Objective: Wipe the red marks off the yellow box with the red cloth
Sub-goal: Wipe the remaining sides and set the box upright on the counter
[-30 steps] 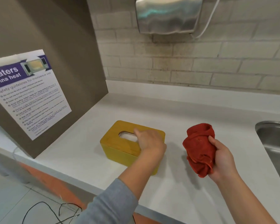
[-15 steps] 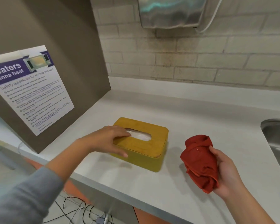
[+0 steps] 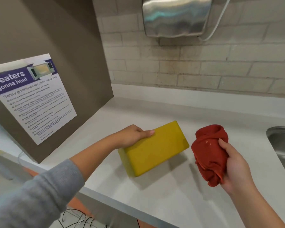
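The yellow box (image 3: 153, 149) is tipped up on the white counter, its plain yellow side facing me and its slotted lid turned away. My left hand (image 3: 134, 134) grips the box's upper left edge, holding it tilted. No red marks show on the visible face. To the right of the box, my right hand (image 3: 234, 163) holds the bunched red cloth (image 3: 209, 153) a little above the counter, apart from the box.
A white counter (image 3: 171, 193) runs to a steel sink (image 3: 281, 145) at the right edge. A brown cabinet wall with a microwave safety poster (image 3: 31, 97) stands on the left. A steel hand dryer (image 3: 174, 15) hangs on the tiled wall above. Cables lie on the floor below.
My left hand moved from the lid to the box's left edge and tipped the box up, so its plain side now faces me. The right hand kept the cloth nearby.
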`<state>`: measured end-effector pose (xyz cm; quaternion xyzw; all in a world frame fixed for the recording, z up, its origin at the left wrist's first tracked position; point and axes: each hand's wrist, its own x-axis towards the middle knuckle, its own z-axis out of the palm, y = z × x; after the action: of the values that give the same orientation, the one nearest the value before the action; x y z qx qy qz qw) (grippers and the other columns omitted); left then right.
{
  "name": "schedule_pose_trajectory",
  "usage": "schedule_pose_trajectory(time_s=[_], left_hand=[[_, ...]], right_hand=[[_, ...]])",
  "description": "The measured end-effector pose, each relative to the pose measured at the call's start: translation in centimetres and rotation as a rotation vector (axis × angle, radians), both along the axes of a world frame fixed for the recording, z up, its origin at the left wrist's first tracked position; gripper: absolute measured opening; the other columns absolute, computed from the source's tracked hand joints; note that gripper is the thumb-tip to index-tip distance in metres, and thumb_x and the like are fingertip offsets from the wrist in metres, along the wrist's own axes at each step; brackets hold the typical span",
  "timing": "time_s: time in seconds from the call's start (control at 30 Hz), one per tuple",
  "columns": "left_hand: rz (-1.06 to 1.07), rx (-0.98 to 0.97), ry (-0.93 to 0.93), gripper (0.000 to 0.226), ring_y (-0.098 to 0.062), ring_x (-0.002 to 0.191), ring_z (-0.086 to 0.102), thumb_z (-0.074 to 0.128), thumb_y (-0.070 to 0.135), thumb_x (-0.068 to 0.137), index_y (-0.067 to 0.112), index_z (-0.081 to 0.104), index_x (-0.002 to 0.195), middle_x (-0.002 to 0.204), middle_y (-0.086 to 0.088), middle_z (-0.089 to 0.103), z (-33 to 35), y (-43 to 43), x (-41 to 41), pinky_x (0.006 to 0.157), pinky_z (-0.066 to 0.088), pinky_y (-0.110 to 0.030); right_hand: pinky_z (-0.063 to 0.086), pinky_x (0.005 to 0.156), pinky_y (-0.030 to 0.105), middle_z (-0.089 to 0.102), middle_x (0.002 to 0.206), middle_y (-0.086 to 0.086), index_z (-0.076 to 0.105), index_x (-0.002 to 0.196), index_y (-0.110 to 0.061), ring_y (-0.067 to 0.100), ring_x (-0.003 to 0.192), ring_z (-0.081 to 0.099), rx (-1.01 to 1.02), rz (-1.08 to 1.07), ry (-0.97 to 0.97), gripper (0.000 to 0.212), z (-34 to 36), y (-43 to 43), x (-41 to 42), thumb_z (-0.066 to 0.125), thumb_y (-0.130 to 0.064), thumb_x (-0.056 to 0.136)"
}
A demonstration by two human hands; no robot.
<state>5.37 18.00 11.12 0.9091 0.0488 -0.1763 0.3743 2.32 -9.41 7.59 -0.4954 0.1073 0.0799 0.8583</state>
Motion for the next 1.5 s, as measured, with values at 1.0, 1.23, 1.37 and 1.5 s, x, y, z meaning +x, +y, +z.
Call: schedule_pose_trajectory(time_s=[1.0,1.23,1.37,1.5], left_hand=[[0.193,-0.228,0.128,0.058,-0.024,0.090,0.067,0.052,0.063,0.082,0.013,0.063,0.112,0.103,-0.007,0.069,-0.9,0.1,1.3,0.087,0.052,-0.038],[-0.081,0.093,-0.133,0.055,-0.015,0.099,0.060,0.046,0.063,0.085,0.023,0.062,0.119,0.114,0.005,0.063,-0.9,0.5,-1.1,0.089,0.049,-0.030],[-0.217,0.283,-0.253,0.062,-0.014,0.105,0.056,0.045,0.069,0.080,0.030,0.052,0.128,0.114,0.011,0.056,-1.1,2.0,-2.7,0.088,0.048,-0.029],[-0.405,0.463,-0.411,0.084,-0.013,0.115,0.050,0.029,0.082,0.071,0.026,0.048,0.131,0.127,0.007,0.055,-3.2,4.6,-3.9,0.098,0.041,-0.027]], right_hand=[[0.053,0.069,0.021,0.075,0.085,-0.003,0.070,0.091,-0.025,0.010,0.076,0.067,-0.254,-0.067,-0.460,0.030,1.4,6.5,-3.3,0.044,-0.012,0.097],[0.049,0.057,0.031,0.067,0.083,0.012,0.063,0.106,-0.011,0.024,0.066,0.061,-0.212,-0.159,-0.147,0.023,1.3,0.6,-0.1,0.045,-0.022,0.097],[0.046,0.067,0.038,0.068,0.073,0.012,0.062,0.097,-0.006,0.028,0.071,0.058,-0.055,-0.137,0.124,0.025,-1.2,-1.1,-1.0,0.045,-0.025,0.097],[0.045,0.070,0.038,0.071,0.060,0.005,0.063,0.091,-0.010,0.023,0.064,0.062,-0.011,-0.103,0.215,0.028,-3.5,-1.8,-2.2,0.038,-0.023,0.098]])
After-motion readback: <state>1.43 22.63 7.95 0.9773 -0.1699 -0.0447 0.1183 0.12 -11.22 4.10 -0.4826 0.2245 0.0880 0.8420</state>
